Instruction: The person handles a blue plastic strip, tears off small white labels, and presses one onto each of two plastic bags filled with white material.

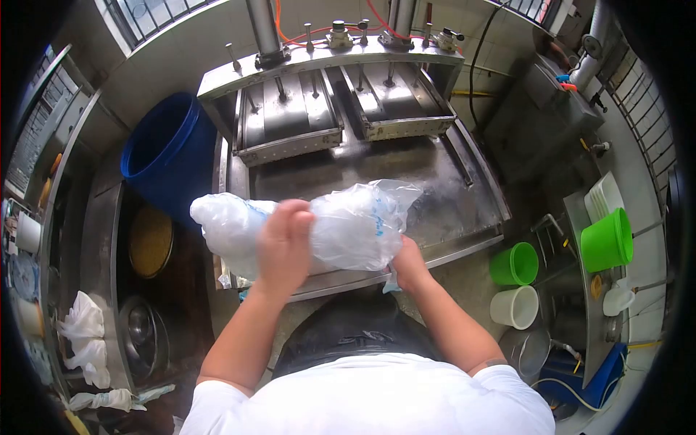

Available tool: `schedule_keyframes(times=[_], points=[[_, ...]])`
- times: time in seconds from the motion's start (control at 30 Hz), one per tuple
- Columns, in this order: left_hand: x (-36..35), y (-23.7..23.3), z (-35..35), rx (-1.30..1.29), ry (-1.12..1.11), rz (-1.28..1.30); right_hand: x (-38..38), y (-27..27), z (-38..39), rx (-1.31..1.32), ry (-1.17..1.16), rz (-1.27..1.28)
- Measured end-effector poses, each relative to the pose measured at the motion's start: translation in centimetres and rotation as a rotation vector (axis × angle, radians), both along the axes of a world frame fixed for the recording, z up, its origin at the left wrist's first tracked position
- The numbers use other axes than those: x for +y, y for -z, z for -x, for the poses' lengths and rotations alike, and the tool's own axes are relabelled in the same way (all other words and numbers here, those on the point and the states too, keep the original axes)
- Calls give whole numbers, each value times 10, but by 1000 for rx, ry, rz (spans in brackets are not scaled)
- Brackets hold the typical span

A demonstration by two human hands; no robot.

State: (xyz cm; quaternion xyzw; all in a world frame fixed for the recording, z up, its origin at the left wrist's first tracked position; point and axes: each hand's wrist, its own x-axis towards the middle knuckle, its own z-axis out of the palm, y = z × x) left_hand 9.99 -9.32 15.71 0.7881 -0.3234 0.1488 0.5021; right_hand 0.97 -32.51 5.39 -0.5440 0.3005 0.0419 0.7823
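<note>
A clear plastic bag (348, 228) with blue print and whitish contents stretches across in front of me, above the near edge of the steel press table (435, 188). My right hand (410, 262) is closed on the bag's lower right part, with its fingers partly hidden behind the plastic. My left hand (285, 243) is in front of the bag's middle, over the plastic. Motion blurs its fingers, so their grip does not show clearly. The bag's loose, crinkled end points to the upper right, and its rounded end to the left.
Two steel press plates (290, 130) hang over the table's far half, below cylinders. A blue barrel (168, 148) stands at the left. Green buckets (515, 264) and a white bucket (514, 307) are at the right. Shelving (101, 239) lines the left side.
</note>
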Motion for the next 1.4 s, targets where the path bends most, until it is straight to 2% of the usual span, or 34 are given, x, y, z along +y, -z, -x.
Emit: schedule_keyframes(times=[0.07,0.1,0.13,0.17,0.2,0.23,0.3,0.37,0.43,0.47,0.53,0.57,0.63,0.67,0.7,0.77,0.83,0.9,0.93,0.97,1.03,1.07,1.13,1.17,1.23,1.3,1.4], points=[[14,-7,-9,255,-223,255,-4,11,6,-74,40,-37],[12,-17,-17,275,-270,264,-7,13,7,-153,88,-79],[11,-11,-34,354,-180,275,-9,9,5,-152,72,-80],[12,-6,-49,430,-91,287,-11,1,4,-279,134,-89],[9,-13,-54,589,-36,231,-12,-9,3,-407,196,-98],[8,-23,-51,581,-49,240,-11,-22,1,-413,180,-97],[2,-41,-45,748,151,84,-14,-52,1,-591,169,31],[-3,-52,-31,658,232,147,-15,-77,9,-618,158,-34],[-6,-83,-10,344,268,-203,-15,-97,15,-692,117,5],[-13,-87,-4,344,268,-203,-19,-100,17,-768,26,28],[-27,-91,6,-109,363,6,-20,-107,21,-764,2,108],[-27,-90,9,-111,368,4,-20,-113,24,-758,-20,189],[-22,-87,17,364,856,-39,-17,-128,29,-753,12,224],[-18,-85,19,457,963,-53,-20,-129,31,-720,14,230],[-16,-81,22,459,971,-59,-23,-131,32,-687,19,234],[-12,-68,30,652,1049,-98,-23,-134,31,-648,111,213],[-5,-59,32,704,996,-165,-38,-120,33,-567,75,119],[2,-55,27,920,650,-47,-43,-109,34,-509,104,84],[5,-56,22,1069,621,135,-41,-107,34,-488,99,13],[4,-57,18,1071,618,135,-39,-106,35,-465,93,-58],[-8,-70,10,1115,502,650,-36,-115,29,-423,37,-34],[-15,-69,-1,1113,498,653,-31,-114,20,-427,49,-26],[-30,-51,-31,1022,232,609,-26,-110,-4,-371,73,54],[-31,-32,-43,1018,233,610,-24,-96,-18,-375,71,54],[-31,24,-71,837,89,353,-22,-52,-48,-306,152,-147],[-28,92,-88,1078,101,395,-23,-12,-60,-228,105,-128],[-29,153,-70,1486,48,419,-34,48,-67,-59,0,-41]])
